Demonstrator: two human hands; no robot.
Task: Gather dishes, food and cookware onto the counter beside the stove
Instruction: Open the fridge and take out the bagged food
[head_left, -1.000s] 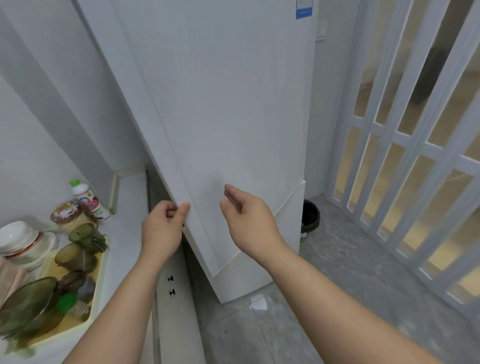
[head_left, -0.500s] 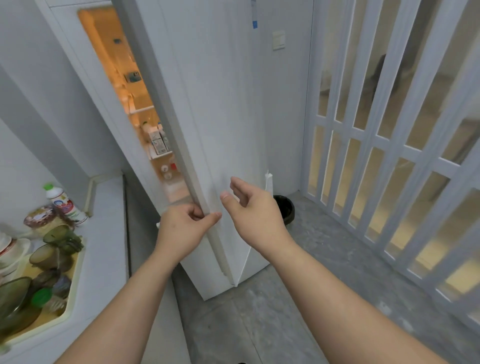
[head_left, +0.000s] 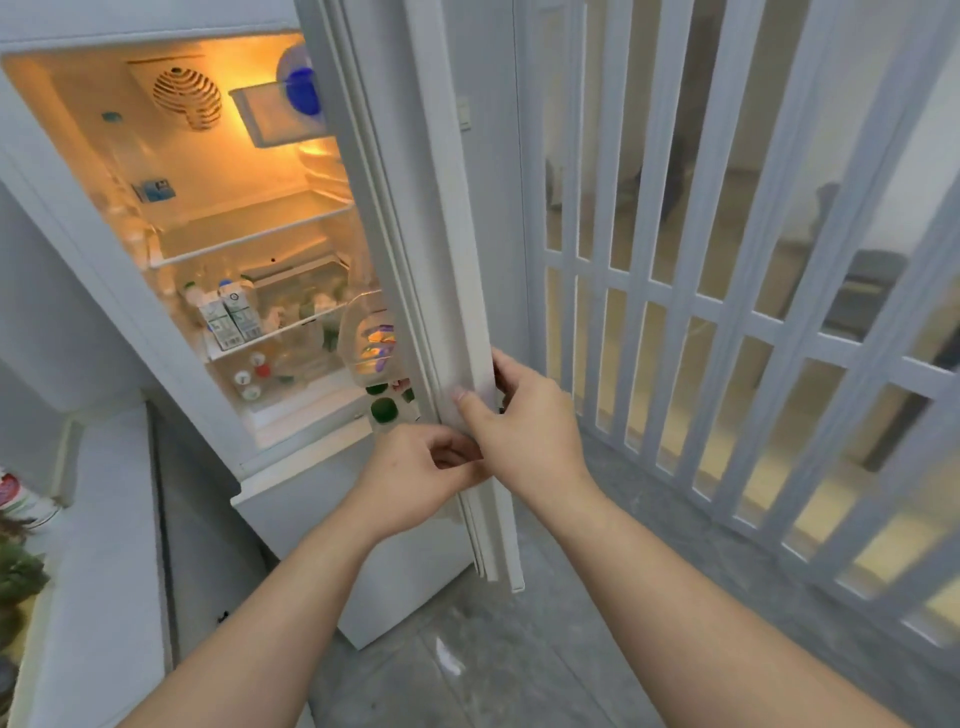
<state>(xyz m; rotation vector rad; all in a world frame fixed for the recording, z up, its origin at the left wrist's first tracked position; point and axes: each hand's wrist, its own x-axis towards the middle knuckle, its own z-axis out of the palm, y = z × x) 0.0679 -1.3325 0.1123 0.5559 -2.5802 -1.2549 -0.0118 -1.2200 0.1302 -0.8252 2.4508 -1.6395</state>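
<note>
The white fridge door (head_left: 441, 249) stands wide open, edge-on to me. My right hand (head_left: 524, 426) grips its free edge, thumb on the near side and fingers wrapped behind. My left hand (head_left: 421, 478) sits just below it with fingers curled, touching the door's lower edge; how much it holds is unclear. The lit fridge interior (head_left: 223, 208) shows glass shelves. Two milk cartons (head_left: 231, 317) stand on a middle shelf, with small bottles (head_left: 254, 374) below them. Door bins hold colourful packets (head_left: 376, 345) and green-capped bottles (head_left: 384, 410).
A white counter (head_left: 109, 519) runs along the left, with a bottle and green dishes at its far-left edge. The white freezer drawer front (head_left: 332, 514) sits under the open compartment. A white slatted folding door (head_left: 727, 312) closes off the right. Grey tiled floor (head_left: 519, 665) lies below.
The fridge door has swung from barely cracked to wide open, exposing the lit interior. My right hand moved from hovering near the door to gripping its edge; both hands shifted right.
</note>
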